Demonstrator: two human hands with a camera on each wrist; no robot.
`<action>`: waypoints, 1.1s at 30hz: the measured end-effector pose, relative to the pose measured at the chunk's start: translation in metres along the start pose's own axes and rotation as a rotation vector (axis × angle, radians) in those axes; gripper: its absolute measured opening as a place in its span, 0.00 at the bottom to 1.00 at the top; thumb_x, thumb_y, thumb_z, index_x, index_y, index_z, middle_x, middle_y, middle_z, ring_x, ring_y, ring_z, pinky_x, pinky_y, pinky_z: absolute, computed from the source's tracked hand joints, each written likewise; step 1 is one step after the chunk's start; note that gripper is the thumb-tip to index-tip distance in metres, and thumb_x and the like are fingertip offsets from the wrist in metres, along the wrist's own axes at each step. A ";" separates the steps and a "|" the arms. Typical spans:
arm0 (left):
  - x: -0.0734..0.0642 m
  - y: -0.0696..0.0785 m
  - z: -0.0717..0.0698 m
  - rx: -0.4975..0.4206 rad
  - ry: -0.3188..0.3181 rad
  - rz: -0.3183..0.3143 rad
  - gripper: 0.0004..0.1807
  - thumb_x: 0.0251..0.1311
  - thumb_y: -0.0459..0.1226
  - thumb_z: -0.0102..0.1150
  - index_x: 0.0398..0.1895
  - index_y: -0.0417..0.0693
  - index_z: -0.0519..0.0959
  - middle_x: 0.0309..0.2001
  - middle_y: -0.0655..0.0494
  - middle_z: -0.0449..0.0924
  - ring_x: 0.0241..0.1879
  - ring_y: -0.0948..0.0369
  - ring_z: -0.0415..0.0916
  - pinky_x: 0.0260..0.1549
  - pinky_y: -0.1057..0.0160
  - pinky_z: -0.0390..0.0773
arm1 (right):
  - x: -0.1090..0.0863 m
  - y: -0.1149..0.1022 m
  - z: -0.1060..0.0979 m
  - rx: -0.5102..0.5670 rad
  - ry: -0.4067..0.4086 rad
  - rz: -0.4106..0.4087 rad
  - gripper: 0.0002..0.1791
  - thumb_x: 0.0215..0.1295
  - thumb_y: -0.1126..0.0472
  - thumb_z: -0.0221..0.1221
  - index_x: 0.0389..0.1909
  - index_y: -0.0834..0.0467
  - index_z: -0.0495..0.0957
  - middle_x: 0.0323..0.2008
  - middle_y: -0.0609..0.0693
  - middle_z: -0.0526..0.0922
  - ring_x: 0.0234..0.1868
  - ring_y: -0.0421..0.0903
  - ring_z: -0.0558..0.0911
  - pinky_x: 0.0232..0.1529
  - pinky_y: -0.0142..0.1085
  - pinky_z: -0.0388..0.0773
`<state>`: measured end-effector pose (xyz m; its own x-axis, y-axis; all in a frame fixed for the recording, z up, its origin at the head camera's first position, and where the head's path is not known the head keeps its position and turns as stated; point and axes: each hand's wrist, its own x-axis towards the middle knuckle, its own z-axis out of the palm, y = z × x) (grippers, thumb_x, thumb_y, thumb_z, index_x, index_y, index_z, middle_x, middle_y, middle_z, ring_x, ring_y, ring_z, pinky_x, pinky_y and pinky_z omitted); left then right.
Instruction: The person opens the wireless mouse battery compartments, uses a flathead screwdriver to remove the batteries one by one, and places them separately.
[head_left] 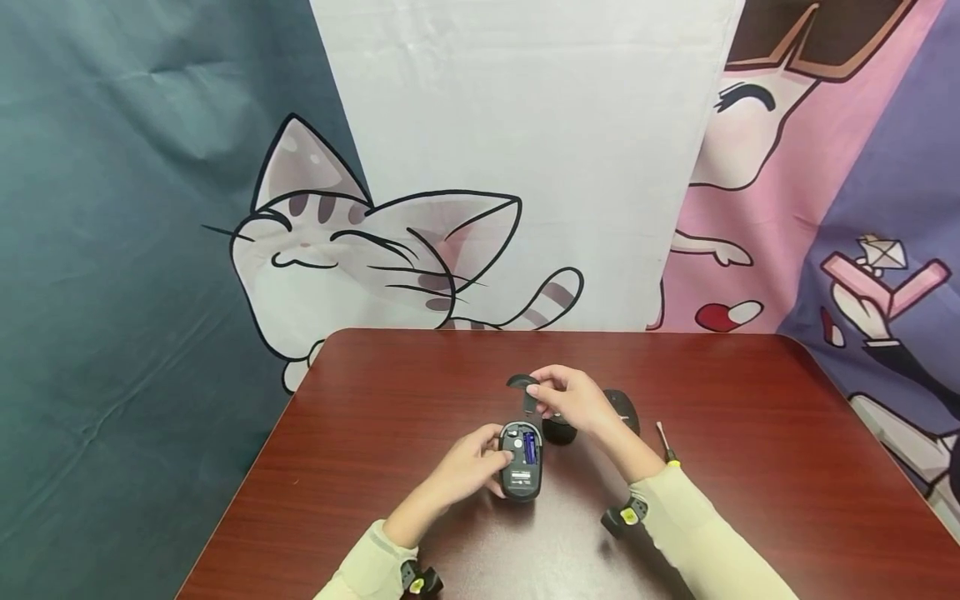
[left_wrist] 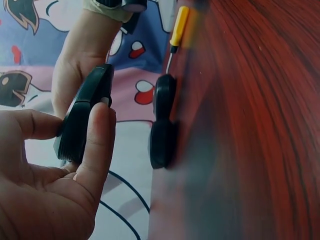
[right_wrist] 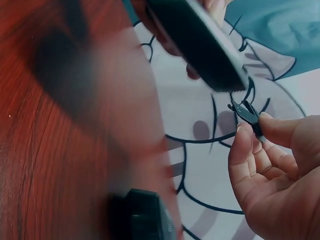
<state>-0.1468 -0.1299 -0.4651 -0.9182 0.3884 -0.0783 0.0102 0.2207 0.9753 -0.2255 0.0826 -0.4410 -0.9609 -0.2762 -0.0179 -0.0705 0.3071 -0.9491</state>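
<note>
My left hand holds a black computer mouse underside up, its thumb on the bottom face and its fingers around the side. The mouse's battery compartment is uncovered, and a blue-purple battery lies in it. Just beyond the mouse, my right hand pinches a thin black battery cover between thumb and fingers. That cover is apart from the mouse, and small tabs show on it in the right wrist view. From the left wrist, the mouse appears edge-on, raised off the table.
Two dark rounded objects like mice stand on the table behind my right hand, one nearer and one farther right, partly hidden by the hand. A screwdriver with a yellow-and-black handle lies right of them. The brown table ends at a patterned cloth backdrop.
</note>
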 end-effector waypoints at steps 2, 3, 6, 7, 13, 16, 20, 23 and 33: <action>-0.001 -0.002 -0.004 0.004 0.006 -0.002 0.23 0.65 0.34 0.56 0.61 0.32 0.71 0.38 0.47 0.82 0.27 0.58 0.83 0.28 0.40 0.87 | 0.007 0.004 0.004 -0.002 -0.002 0.005 0.14 0.69 0.63 0.63 0.51 0.66 0.80 0.29 0.53 0.83 0.27 0.42 0.83 0.34 0.42 0.89; -0.002 -0.002 -0.006 0.005 0.010 -0.003 0.23 0.65 0.34 0.56 0.61 0.32 0.71 0.38 0.47 0.82 0.27 0.58 0.83 0.28 0.41 0.87 | 0.010 0.006 0.006 0.001 -0.001 0.009 0.14 0.69 0.63 0.64 0.51 0.66 0.80 0.29 0.54 0.83 0.27 0.42 0.83 0.33 0.41 0.89; -0.005 -0.003 -0.011 -0.001 0.021 -0.007 0.23 0.66 0.34 0.56 0.61 0.32 0.71 0.38 0.47 0.82 0.28 0.57 0.83 0.28 0.41 0.87 | 0.019 0.011 0.014 0.005 0.001 0.033 0.13 0.69 0.63 0.64 0.50 0.66 0.81 0.28 0.53 0.83 0.26 0.42 0.83 0.33 0.41 0.89; -0.006 -0.004 -0.013 -0.005 0.026 -0.009 0.23 0.66 0.34 0.56 0.62 0.32 0.71 0.38 0.47 0.82 0.28 0.57 0.84 0.28 0.41 0.87 | 0.021 0.013 0.016 0.005 0.004 0.039 0.13 0.68 0.63 0.64 0.50 0.65 0.81 0.27 0.52 0.83 0.26 0.42 0.83 0.33 0.42 0.89; -0.011 -0.007 -0.021 -0.012 0.046 -0.010 0.22 0.66 0.33 0.56 0.62 0.32 0.71 0.37 0.48 0.82 0.27 0.57 0.83 0.28 0.40 0.87 | 0.033 0.017 0.031 0.009 0.024 0.091 0.11 0.67 0.62 0.66 0.48 0.62 0.82 0.27 0.51 0.83 0.25 0.42 0.83 0.34 0.43 0.89; -0.012 -0.009 -0.024 -0.008 0.058 -0.013 0.23 0.65 0.33 0.56 0.62 0.33 0.71 0.37 0.49 0.82 0.26 0.57 0.83 0.27 0.40 0.87 | 0.039 0.019 0.038 -0.024 0.029 0.103 0.11 0.67 0.62 0.65 0.48 0.62 0.82 0.26 0.52 0.84 0.25 0.43 0.83 0.34 0.43 0.89; -0.014 -0.011 -0.028 0.005 0.076 -0.029 0.23 0.65 0.34 0.57 0.61 0.35 0.72 0.37 0.49 0.81 0.25 0.58 0.82 0.27 0.42 0.87 | 0.045 0.021 0.045 -0.090 0.035 0.106 0.11 0.68 0.63 0.65 0.49 0.62 0.82 0.27 0.52 0.84 0.24 0.43 0.84 0.33 0.43 0.89; -0.015 -0.012 -0.030 0.013 0.080 -0.034 0.22 0.65 0.34 0.57 0.61 0.35 0.72 0.37 0.48 0.81 0.25 0.59 0.82 0.27 0.41 0.87 | 0.049 0.024 0.049 -0.136 0.027 0.108 0.11 0.69 0.63 0.64 0.49 0.62 0.82 0.26 0.51 0.84 0.24 0.43 0.84 0.33 0.42 0.89; -0.017 -0.016 -0.033 0.020 0.083 -0.054 0.22 0.65 0.34 0.57 0.62 0.37 0.73 0.37 0.49 0.81 0.24 0.56 0.82 0.28 0.41 0.87 | 0.058 0.034 0.063 -0.277 0.018 0.091 0.11 0.68 0.63 0.65 0.49 0.63 0.82 0.29 0.52 0.84 0.23 0.41 0.85 0.25 0.33 0.86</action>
<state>-0.1444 -0.1693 -0.4722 -0.9474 0.2997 -0.1124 -0.0333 0.2570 0.9658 -0.2671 0.0201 -0.4945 -0.9712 -0.2203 -0.0912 -0.0515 0.5672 -0.8220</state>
